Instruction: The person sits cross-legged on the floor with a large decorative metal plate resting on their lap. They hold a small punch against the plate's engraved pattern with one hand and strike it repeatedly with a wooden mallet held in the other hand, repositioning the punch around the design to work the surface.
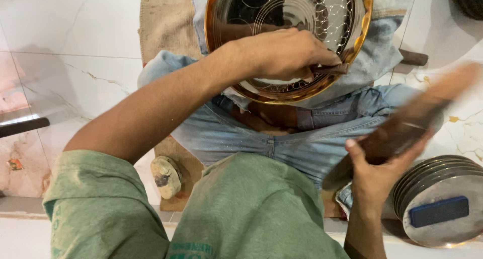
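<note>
So the main thing here is a round metal plate [289, 17] with a gold-coloured rim and engraved circle and scale patterns, propped up on a bundle of denim cloth [375, 57] over the person's lap, near the top middle of the head view. The left hand [287, 52] is clenched around a thin dark tool [329, 68], with the tip pressed against the lower inside of the plate near the rim. The forearm crosses diagonally from the green sleeve [95, 198] at the lower left.

The right hand [375, 173] is lower right, fingers wrapped around the handle end of a long wooden mallet-like stick [417, 118] that's raised and blurred, angling up toward the right edge. It's well apart from the plate.

Just beside that hand, at the bottom right, there's a stack of similar metal plates [432, 183] with a dark blue rectangular block [438, 211] lying on the top one. A burlap mat [166, 25] lies under the legs on the white marble floor [65, 47], and a small round stone-like lump [166, 176] rests on it by the left knee.
</note>
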